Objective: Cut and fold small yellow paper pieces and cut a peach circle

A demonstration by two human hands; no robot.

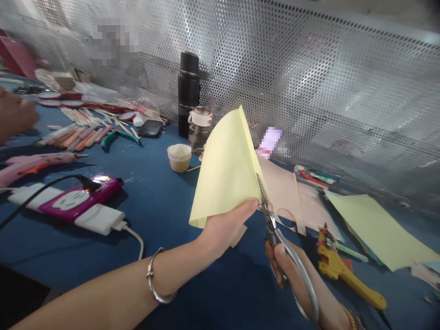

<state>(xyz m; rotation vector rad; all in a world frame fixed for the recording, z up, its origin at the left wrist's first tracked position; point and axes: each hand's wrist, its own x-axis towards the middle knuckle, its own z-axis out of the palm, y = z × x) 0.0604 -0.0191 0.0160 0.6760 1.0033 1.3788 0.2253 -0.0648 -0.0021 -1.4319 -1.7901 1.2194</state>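
Note:
A sheet of pale yellow paper (225,169) is held up over the blue table, its right edge folded or curled over. My left hand (223,229) grips it at the lower edge, thumb on the near face, the other fingers hidden behind. My right hand (292,266) is wrapped round the handles of metal scissors (271,224). The scissor blades lie along the lower right edge of the sheet, close to my left thumb. Whether the blades are fully closed is hard to make out. A small tan scrap shows below my left hand.
Yellow-handled pliers (338,268) and yellow sheets (381,224) lie right. A paper cup (179,157), a jar (200,130) and a black bottle (188,91) stand behind. At left are a purple power strip (79,197), a pink glue gun (34,165) and another person's hand (15,114).

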